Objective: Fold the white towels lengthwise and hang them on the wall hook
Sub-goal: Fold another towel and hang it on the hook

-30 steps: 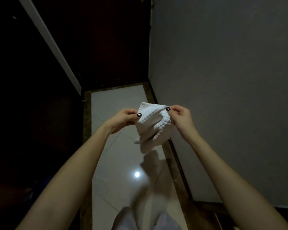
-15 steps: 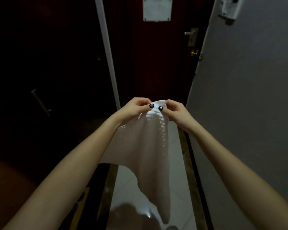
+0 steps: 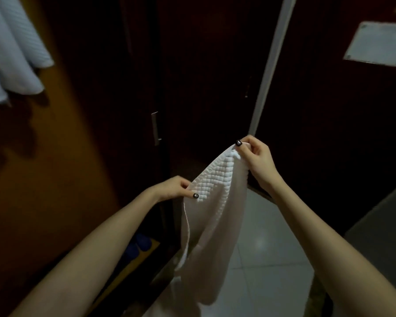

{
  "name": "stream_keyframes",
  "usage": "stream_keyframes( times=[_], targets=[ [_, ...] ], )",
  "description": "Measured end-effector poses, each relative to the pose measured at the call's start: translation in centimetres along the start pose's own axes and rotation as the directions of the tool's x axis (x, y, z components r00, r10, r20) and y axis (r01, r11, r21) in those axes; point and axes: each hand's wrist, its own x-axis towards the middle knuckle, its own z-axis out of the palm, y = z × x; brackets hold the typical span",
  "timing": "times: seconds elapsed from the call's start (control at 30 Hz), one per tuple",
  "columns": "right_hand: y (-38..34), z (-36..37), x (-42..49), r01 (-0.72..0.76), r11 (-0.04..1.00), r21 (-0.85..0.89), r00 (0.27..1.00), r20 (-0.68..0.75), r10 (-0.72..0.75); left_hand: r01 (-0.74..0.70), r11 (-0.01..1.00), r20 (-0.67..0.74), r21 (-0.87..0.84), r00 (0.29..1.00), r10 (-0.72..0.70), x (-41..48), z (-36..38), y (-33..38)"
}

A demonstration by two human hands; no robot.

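My left hand (image 3: 176,187) pinches one top corner of the white bumpy cloth towel (image 3: 212,202). The thumb lies on top and the fingers curl under the cloth. My right hand (image 3: 256,156) pinches the other top corner. It is higher up, at about 1 o'clock from the left hand. The top edge of the towel runs on a slant between the two hands. The rest of it hangs down in loose folds toward 6 o'clock, above the shiny pale tile floor (image 3: 272,259).

More white hanging towels (image 3: 12,53) show at 10 o'clock, in the top corner, in front of an orange-brown wall (image 3: 62,168). I cannot see what holds them up. A small metal door handle (image 3: 155,128) sits on a dark wooden door at 11 o'clock from my left hand. A pale flat plate (image 3: 377,44) is fixed to the dark red door at 2 o'clock. Two round blue things (image 3: 137,244) lie low at 8 o'clock. It is too dark to tell what they are.
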Motion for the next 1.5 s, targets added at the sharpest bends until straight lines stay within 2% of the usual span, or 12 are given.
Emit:
stream_keyframes(
  times=[0.13, 0.23, 0.43, 0.6, 0.73, 0.87, 0.97, 1.1, 1.2, 1.3, 1.4, 1.5],
  targets=[
    [0.5, 0.6, 3.5, 0.054, 0.998, 0.027, 0.994, 0.096, -0.056, 0.157, 0.985, -0.163, -0.074, 0.972, -0.167, -1.1, 0.4, -3.4],
    [1.5, 0.5, 5.2, 0.053, 0.996, 0.068, 0.989, 0.134, -0.061, 0.269, 0.962, -0.229, -0.033, 0.935, -0.270, -2.1, 1.5, -4.8],
    [3.6, -1.5, 8.5, 0.026, 0.993, 0.113, 0.996, 0.081, -0.035, 0.421, 0.907, -0.372, 0.003, 0.842, -0.390, -4.5, 2.4, -6.7],
    [6.1, -2.0, 10.3, -0.081, 0.989, 0.128, 0.997, -0.008, 0.082, 0.420, 0.906, -0.481, -0.056, 0.784, -0.393, -7.4, 2.8, -7.2],
    [8.1, -0.6, 10.2, -0.144, 0.982, 0.123, 0.990, 0.016, 0.143, 0.489, 0.872, -0.505, -0.005, 0.752, -0.425, -9.4, 3.7, -7.9],
    [9.4, 0.0, 10.0, -0.171, 0.981, 0.086, 0.985, 0.017, 0.171, 0.474, 0.881, -0.656, 0.007, 0.667, -0.354, -11.1, 4.3, -8.3],
    [10.3, -0.2, 9.7, -0.193, 0.981, -0.018, 0.980, 0.037, 0.193, 0.474, 0.879, -0.696, 0.046, 0.646, -0.312, -10.9, 3.8, -7.2],
    [10.3, 1.0, 7.9, -0.101, 0.972, -0.210, 0.975, 0.175, 0.140, 0.348, 0.930, -0.740, -0.117, 0.594, -0.316, -9.3, 3.1, -4.0],
    [8.6, 3.5, 5.2, -0.026, 0.989, -0.146, 0.946, 0.316, 0.071, 0.142, 0.931, -0.755, -0.335, 0.552, -0.355, -7.9, 3.6, -2.0],
    [5.8, 6.4, 2.7, -0.068, 0.994, 0.081, 0.865, 0.501, 0.018, -0.063, 0.855, -0.724, -0.515, 0.565, -0.395, -7.5, 4.4, -0.5],
    [3.7, 8.7, 1.0, 0.036, 0.999, 0.030, 0.776, 0.629, -0.047, -0.197, 0.786, -0.730, -0.586, 0.550, -0.407, -8.3, 4.7, 0.7],
    [2.9, 9.7, -0.4, 0.166, 0.986, -0.020, 0.695, 0.711, -0.102, -0.314, 0.740, -0.776, -0.594, 0.466, -0.425, -9.7, 4.7, 1.5]
  ],
)
